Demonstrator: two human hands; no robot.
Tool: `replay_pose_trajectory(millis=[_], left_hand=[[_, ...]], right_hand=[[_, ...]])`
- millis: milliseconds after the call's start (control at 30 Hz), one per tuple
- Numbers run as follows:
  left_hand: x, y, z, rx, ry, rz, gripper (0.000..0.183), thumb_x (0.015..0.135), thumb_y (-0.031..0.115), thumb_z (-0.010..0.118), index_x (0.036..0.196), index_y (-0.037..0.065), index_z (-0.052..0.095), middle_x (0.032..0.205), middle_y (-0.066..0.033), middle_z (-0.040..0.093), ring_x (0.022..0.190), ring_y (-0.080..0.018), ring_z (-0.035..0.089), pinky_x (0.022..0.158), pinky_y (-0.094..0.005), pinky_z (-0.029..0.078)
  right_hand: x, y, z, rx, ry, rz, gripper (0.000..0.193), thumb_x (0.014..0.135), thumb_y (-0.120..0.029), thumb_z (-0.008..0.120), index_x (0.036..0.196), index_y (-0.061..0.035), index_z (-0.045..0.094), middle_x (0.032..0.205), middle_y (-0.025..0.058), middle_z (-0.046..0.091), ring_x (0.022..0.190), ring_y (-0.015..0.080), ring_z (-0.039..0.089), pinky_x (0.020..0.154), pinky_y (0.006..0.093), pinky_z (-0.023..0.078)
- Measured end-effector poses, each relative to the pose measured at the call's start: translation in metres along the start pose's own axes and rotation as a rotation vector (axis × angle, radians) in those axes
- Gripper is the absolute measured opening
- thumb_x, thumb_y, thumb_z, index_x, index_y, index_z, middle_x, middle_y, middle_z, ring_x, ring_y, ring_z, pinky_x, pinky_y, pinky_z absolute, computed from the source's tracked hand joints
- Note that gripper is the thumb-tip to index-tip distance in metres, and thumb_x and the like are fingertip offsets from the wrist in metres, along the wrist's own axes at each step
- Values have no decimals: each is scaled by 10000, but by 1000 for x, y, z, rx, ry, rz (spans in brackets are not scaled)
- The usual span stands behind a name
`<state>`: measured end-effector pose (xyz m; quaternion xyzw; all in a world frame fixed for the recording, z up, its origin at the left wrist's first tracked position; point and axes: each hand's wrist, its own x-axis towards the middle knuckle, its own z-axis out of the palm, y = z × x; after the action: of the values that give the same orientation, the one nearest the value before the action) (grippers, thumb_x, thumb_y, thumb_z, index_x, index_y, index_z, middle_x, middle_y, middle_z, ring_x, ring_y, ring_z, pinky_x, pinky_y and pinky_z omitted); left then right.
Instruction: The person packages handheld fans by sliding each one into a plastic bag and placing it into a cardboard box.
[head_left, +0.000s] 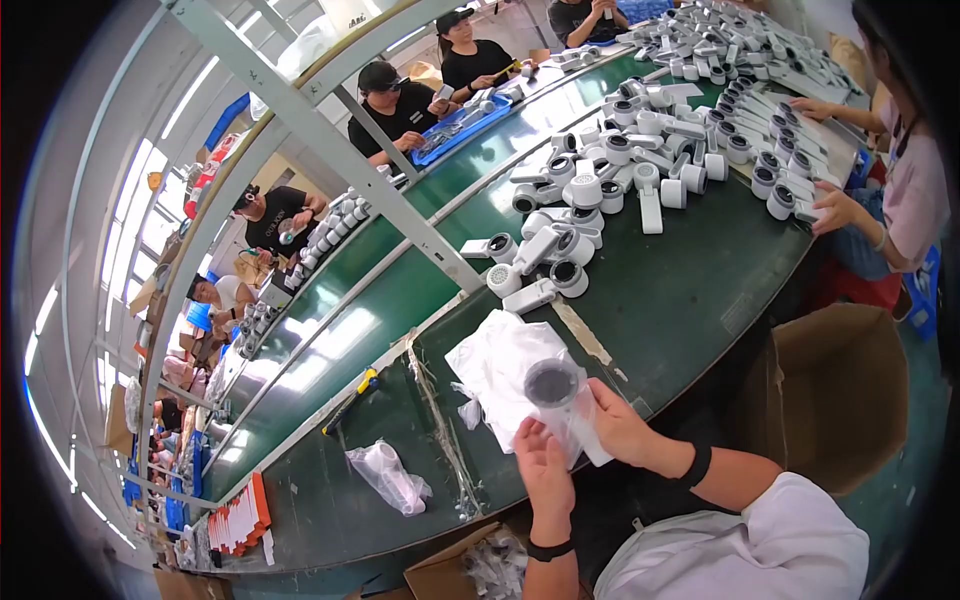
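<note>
In front of me is a white handheld fan with a round grey-faced head point(553, 382), its handle partly covered by a thin clear plastic bag point(570, 430). My right hand point(622, 428) grips the fan and bag from the right side. On the near left, my left hand point(543, 468) has curled fingers at the bag's lower edge; its exact hold is partly hidden. Beneath them lies a stack of white plastic bags point(490, 362). Another bagged fan point(388, 478) rests on the green table to the left.
A yellow-and-black utility knife point(350, 402) and orange-and-white boxes point(240, 518) lie left. Many white fans point(648, 190) are heaped at the far right. Cardboard boxes stand low right point(835, 400) and below the front edge point(450, 565). A co-worker point(905, 190) handles fans at right; others sit across the line.
</note>
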<state>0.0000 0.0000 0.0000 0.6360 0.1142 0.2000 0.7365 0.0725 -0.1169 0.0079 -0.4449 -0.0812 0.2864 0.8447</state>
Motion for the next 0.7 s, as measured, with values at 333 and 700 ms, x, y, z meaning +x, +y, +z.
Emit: replay_pose_trajectory(millis=[333, 700], left_hand=[[-10, 11, -14, -626, -233, -335, 438, 988, 224, 550, 1372, 78, 397, 1241, -113, 576, 1110, -272, 603, 825, -507, 555], [-7, 31, -55, -620, -15, -208, 476, 949, 121, 592, 1379, 41, 403, 1279, -134, 568, 1088, -287, 621, 850, -471, 559]], right_hand=[[7, -15, 18, -686, 292, -564, 139, 940, -110, 578, 919, 21, 622, 811, 74, 573, 695, 136, 529, 622, 271, 429], [-13, 14, 8, -834, 65, -839, 90, 838, -11, 654, 926, -1, 672, 771, 100, 633, 625, 166, 591, 559, 277, 462]])
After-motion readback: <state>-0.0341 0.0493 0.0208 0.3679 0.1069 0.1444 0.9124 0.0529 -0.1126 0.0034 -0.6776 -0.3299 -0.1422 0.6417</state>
